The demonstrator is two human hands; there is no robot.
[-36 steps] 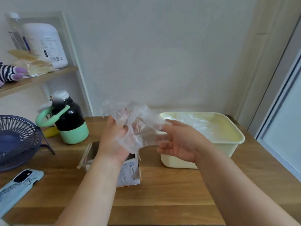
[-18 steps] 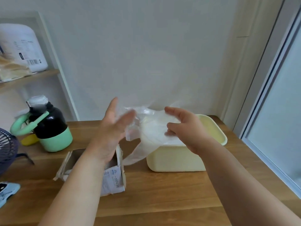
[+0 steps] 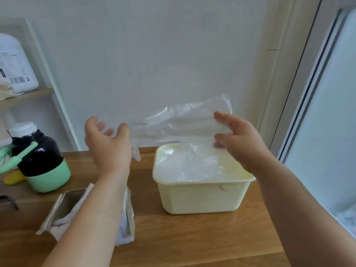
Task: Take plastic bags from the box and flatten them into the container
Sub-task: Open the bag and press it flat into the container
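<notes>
Head camera shows us both hands up over the table (image 3: 192,237). Our right hand (image 3: 242,143) pinches the right edge of a clear plastic bag (image 3: 183,122) between thumb and fingers. Our left hand (image 3: 107,149) has its fingers spread and loose. The bag's left end lies just by its thumb, and we see no pinch there. The bag hangs in the air, stretched wide, above the back of the container (image 3: 202,197) and a little to its left.

What could go wrong? The bag is thin and light. With only one hand truly holding it, we think the left end could flop down. Then the bag could bunch up and not go in flat. The left end also hangs outside the rim, so part of it could land on the table. The container looks full, so if we do not press down, the pile may puff up and bags may slide out.

The pale yellow container sits open on the table. Clear bags (image 3: 192,164) fill it up to about the rim. The box (image 3: 125,226) sits by our left arm with its top torn open. We see crumpled white bags (image 3: 59,224) inside it, so we think more are left to take.
</notes>
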